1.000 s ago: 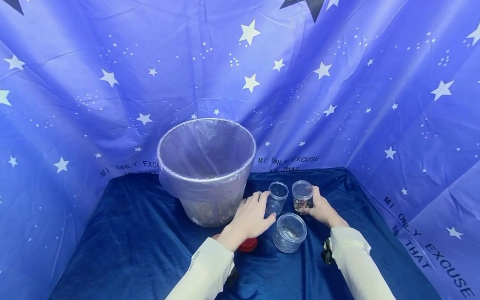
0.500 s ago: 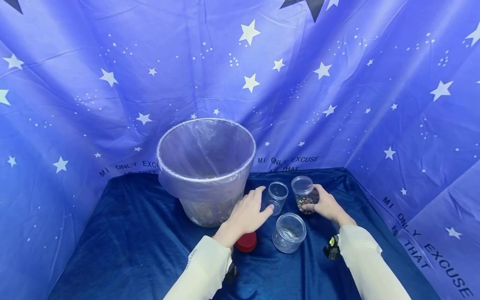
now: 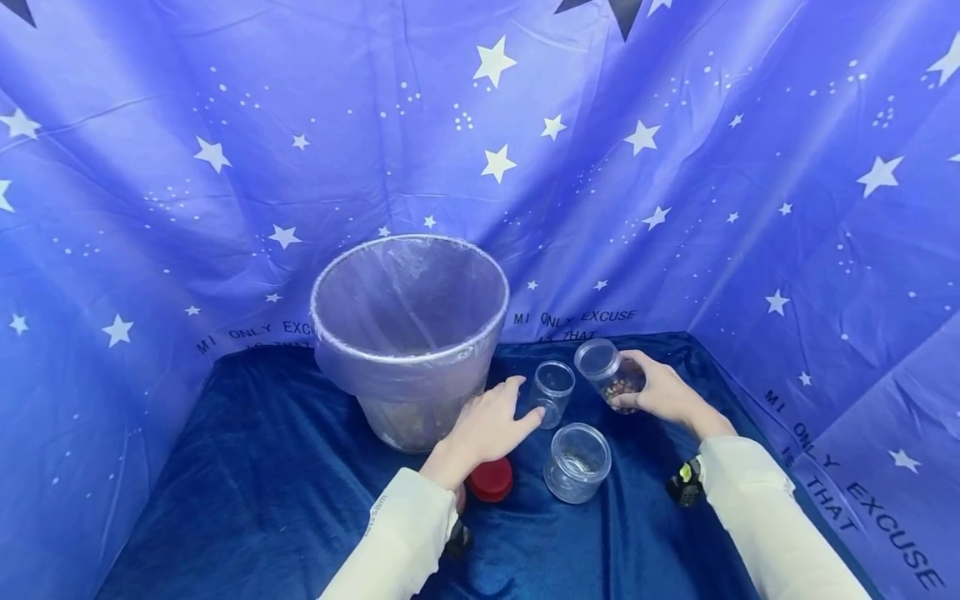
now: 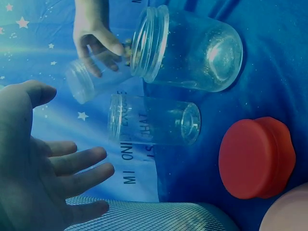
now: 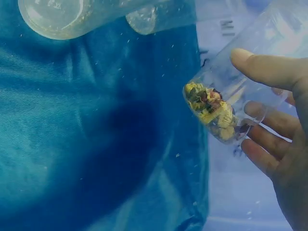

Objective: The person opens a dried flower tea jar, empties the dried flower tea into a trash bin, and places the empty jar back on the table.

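Observation:
A clear jar [image 3: 597, 360] tilts to the left in the grip of my right hand [image 3: 663, 390]; in the right wrist view, dried yellow and reddish flowers [image 5: 211, 108] lie at its bottom. My left hand [image 3: 487, 423] has its fingers spread beside a second clear jar [image 3: 553, 393], which stands upright and looks empty. In the left wrist view a gap shows between the left hand [image 4: 62, 168] and that jar [image 4: 154, 120]. Nearer the front stands a wider clear jar [image 3: 577, 463] without a lid.
A mesh bin [image 3: 420, 408] with a translucent liner stands left of the jars. Red lids [image 3: 491, 479] lie by my left wrist on the dark blue cloth [image 3: 262, 483]. A starry curtain [image 3: 360, 167] hangs behind and at both sides.
The right hand has lifted its jar and tipped it to the left, while its forearm swung out to the right. My left hand has drawn back slightly from the empty jar.

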The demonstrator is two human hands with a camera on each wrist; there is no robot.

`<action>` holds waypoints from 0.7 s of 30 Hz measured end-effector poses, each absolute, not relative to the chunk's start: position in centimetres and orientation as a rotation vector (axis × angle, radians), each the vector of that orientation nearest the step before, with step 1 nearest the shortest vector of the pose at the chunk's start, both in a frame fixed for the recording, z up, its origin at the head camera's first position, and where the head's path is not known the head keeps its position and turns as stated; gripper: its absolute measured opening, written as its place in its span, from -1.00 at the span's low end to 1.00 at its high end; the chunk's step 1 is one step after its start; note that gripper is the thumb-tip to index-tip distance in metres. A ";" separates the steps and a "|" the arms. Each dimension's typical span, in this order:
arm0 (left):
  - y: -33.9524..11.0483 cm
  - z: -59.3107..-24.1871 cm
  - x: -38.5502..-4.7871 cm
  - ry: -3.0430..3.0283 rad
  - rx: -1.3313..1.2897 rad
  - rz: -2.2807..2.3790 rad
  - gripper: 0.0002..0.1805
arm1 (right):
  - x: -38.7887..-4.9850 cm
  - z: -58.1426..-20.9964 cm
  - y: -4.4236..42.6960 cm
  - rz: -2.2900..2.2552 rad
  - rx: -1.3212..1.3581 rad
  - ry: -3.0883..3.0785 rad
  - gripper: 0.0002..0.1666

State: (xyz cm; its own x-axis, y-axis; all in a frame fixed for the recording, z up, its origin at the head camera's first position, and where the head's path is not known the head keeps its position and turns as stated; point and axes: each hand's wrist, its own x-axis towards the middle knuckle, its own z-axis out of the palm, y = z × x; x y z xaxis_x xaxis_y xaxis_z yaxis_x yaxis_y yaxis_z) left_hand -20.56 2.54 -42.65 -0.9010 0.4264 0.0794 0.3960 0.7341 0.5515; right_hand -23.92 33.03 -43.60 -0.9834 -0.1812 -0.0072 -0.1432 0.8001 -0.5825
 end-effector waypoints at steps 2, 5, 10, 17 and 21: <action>2.4 -42.6 -20.5 2.873 0.677 0.895 -0.27 | -23.9 -43.2 32.7 -0.908 -0.293 2.924 -0.09; 2.2 -42.5 -20.6 2.865 0.661 0.914 -0.24 | -23.9 -42.7 32.3 -0.859 -0.329 2.935 -0.08; 1.9 -42.6 -20.6 2.840 0.691 0.933 -0.22 | -24.0 -41.8 31.5 -0.809 -0.375 2.948 -0.08; 1.4 -43.1 -20.4 2.800 0.839 0.942 -0.25 | -23.9 -40.4 30.5 -0.772 -0.462 2.957 -0.10; 0.9 -42.9 -20.4 2.797 0.856 0.938 -0.24 | -23.7 -39.7 30.0 -0.718 -0.498 2.978 -0.08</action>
